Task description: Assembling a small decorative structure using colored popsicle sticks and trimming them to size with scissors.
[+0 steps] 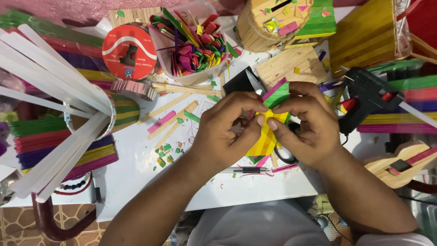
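At the centre of the frame, the left hand [225,132] and the right hand [302,120] met over a small panel of coloured craft sticks [266,136], yellow below with green and pink strips at its upper edge. Both hands had their fingers curled narrowly and pinched onto the panel, the 2 thumbs pressed close together on its face, likely to keep the glued strips flat and aligned. The panel was held just above the white table [136,159], between the wrists and the scissors [254,83] that lay just beyond the fingertips.

To the right of the right hand, a black glue gun [371,91] rested with its nozzle pointing toward the panel, near enough to be picked up quickly. In the upper middle of the frame, a clear tub of coloured stick pieces [195,43] stood beside a red round lid [129,51]. At the left, a cup of long white glue sticks [54,98] fanned outward, with stacked coloured sticks [54,143] beneath. Small green offcuts [164,152] were scattered on the table left of the left hand.
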